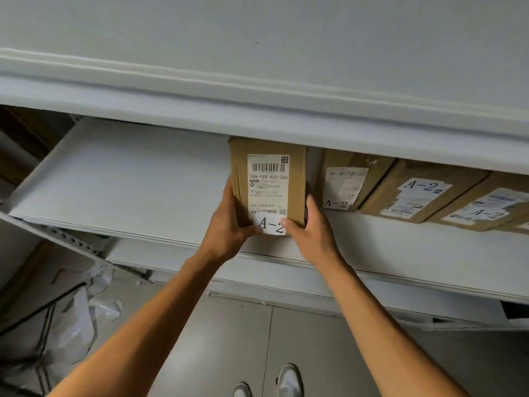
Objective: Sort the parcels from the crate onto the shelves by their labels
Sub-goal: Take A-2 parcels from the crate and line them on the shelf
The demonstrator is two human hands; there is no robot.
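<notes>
even soft light | dim lower left | wide-angle edge bending | slightly soft

parcel (267, 181) on shelf (128, 179), left of boxes (423, 193)

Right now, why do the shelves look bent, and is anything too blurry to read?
Head view: the wide-angle lens bows the shelf edge into a curve. Lighting is soft and even, without glare. The held parcel shows a sharp barcode and A-2 mark, though its small print blurs. The far-right parcels are stretched and softer.
</notes>
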